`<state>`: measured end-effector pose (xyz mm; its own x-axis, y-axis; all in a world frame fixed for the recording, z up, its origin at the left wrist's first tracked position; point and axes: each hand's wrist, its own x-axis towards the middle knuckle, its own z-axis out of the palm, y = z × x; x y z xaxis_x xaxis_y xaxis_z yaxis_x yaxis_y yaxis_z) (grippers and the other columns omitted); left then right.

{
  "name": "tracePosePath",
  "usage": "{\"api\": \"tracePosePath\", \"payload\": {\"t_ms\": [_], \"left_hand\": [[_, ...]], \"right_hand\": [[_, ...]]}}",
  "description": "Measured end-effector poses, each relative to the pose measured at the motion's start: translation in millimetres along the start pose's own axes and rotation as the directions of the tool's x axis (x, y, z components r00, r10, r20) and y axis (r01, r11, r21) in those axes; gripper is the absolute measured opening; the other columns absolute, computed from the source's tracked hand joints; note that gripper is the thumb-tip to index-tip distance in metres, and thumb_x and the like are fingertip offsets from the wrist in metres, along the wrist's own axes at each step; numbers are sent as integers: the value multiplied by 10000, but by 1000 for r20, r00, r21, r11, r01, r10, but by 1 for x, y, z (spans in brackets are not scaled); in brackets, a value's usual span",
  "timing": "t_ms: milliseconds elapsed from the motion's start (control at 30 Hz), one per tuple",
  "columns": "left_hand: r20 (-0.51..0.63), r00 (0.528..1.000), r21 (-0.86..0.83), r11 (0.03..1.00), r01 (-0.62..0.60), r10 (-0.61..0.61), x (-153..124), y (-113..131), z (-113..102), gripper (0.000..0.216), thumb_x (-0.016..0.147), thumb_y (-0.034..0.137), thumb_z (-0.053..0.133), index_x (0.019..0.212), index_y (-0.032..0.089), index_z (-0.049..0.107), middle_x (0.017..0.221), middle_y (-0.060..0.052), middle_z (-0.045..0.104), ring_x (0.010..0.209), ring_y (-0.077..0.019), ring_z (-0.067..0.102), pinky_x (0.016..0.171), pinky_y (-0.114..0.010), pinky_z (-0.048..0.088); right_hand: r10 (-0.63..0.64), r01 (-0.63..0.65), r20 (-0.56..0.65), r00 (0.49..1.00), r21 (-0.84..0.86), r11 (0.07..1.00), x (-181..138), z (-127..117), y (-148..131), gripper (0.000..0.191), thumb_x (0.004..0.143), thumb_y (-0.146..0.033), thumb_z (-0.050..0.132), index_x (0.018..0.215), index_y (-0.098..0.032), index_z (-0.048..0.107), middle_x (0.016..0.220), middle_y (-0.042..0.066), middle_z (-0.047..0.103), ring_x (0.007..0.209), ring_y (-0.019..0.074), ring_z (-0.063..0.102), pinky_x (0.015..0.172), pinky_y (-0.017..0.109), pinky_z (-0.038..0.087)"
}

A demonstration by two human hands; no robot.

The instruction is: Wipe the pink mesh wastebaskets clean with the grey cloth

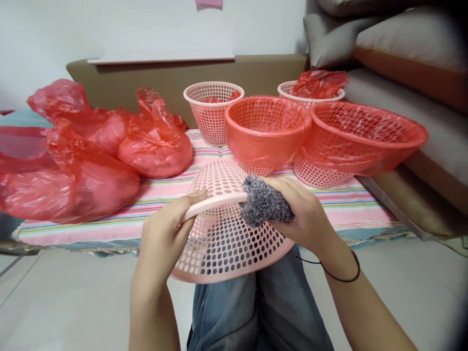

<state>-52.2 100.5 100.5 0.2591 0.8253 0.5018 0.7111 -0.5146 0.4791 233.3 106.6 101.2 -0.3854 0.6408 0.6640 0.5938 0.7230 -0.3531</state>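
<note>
A pale pink perforated plastic basket (223, 234) lies tilted over my lap, bottom toward the table. My left hand (164, 229) is closed around its rim on the left side. My right hand (303, 214) is closed on a grey fuzzy cloth (265, 202), which presses against the basket's rim at the upper right. A thin black band circles my right wrist.
A low table with a striped cloth (164, 195) stands ahead. On it sit red plastic bags (91, 146) at left, and several baskets: a pink one (212, 112), two wrapped in red plastic (266, 129) (361, 136), another behind (310, 90). A sofa (420, 97) lies right.
</note>
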Motion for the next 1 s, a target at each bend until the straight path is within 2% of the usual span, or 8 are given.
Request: {"api": "tracePosePath", "payload": {"t_ms": [233, 400, 500, 600, 800, 900, 1000], "left_hand": [[-38, 994, -73, 992, 100, -103, -12, -1, -3, 291, 942, 203, 581, 1181, 306, 713, 1254, 72, 742, 1148, -129, 701, 1011, -193, 498], [-51, 996, -74, 995, 71, -75, -12, 1, 0, 290, 947, 221, 594, 1200, 304, 710, 1272, 62, 735, 1154, -141, 700, 1034, -210, 497], [-57, 996, -46, 997, 62, -65, -11, 5, 1, 310, 948, 192, 578, 1207, 302, 707, 1263, 57, 739, 1144, -139, 702, 1012, -203, 504], [-69, 995, -29, 997, 70, -72, -12, 8, 2, 332, 944, 186, 569, 1221, 307, 705, 1264, 55, 738, 1144, -153, 702, 1011, -219, 508], [-78, 985, -66, 987, 147, -152, -17, 4, -1, 306, 943, 242, 595, 1206, 335, 721, 1225, 69, 752, 1108, -173, 717, 1011, -256, 528], [-95, 977, -112, 977, 182, -192, -21, 2, -3, 286, 932, 262, 618, 1181, 341, 734, 1219, 74, 754, 1101, -180, 720, 1014, -269, 535], [-112, 964, -139, 965, 224, -240, -26, 0, -5, 270, 927, 264, 623, 1155, 338, 747, 1209, 69, 758, 1098, -187, 722, 1003, -278, 546]], "right_hand": [[105, -101, -126, 986, 37, 994, -30, 10, 2, 568, 935, -421, 636, 1453, -254, 474, 1296, 112, 668, 1171, 293, 638, 958, 425, 548], [198, -224, -317, 928, -46, 974, -65, 30, 7, 619, 925, -395, 611, 1506, -286, 427, 1289, 116, 652, 1145, 314, 647, 947, 465, 555], [263, -324, -442, 857, -66, 944, -86, 45, 10, 682, 882, -412, 665, 1509, -279, 432, 1279, 132, 645, 1139, 338, 647, 951, 493, 549], [372, -427, -504, 779, 8, 904, -106, 61, 13, 700, 856, -406, 693, 1494, -264, 442, 1276, 146, 637, 1147, 351, 650, 936, 503, 556], [594, -606, -520, 614, 171, 777, -142, 95, 7, 709, 837, -369, 725, 1460, -226, 420, 1291, 190, 623, 1185, 367, 656, 927, 534, 577], [662, -648, -523, 537, 246, 721, -154, 112, 0, 717, 837, -384, 728, 1452, -204, 406, 1318, 211, 605, 1219, 365, 639, 968, 560, 562], [719, -680, -524, 457, 315, 662, -162, 128, -10, 648, 849, -404, 709, 1399, -194, 437, 1283, 205, 617, 1195, 356, 649, 978, 577, 553]]}}
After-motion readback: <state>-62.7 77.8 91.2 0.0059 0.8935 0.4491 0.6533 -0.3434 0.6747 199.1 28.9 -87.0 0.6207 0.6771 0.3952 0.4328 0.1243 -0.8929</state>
